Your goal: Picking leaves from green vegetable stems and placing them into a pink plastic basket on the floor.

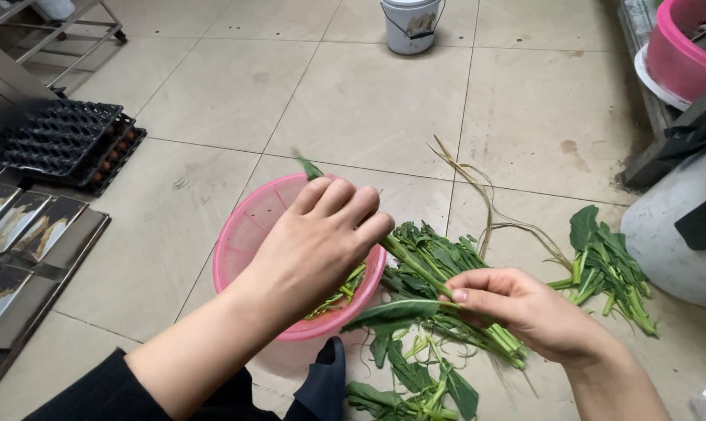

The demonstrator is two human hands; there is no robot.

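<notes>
At frame centre the left hand [322, 234] hovers over a pink plastic colander [247, 226], pinching a green stalk [403, 257] — the right hand [524, 308] grips its lower end, lower right. Leafy greens [606, 265] lie on the tiled floor [368, 101]; a white bucket [411, 23] stands top centre, dark trays — probably egg trays [68, 140] — upper left.

The floor [368, 101] is made of big pale tiles with thin dark lines between them, and it has some dirty marks. Far ahead stands a white bucket [412, 25]. Off to the left sit black egg trays [68, 144] and flat metal trays [25, 234], with a metal rack [56, 23] behind them. To the right are a pink tub [680, 47] and a big white pot [680, 234].
</notes>
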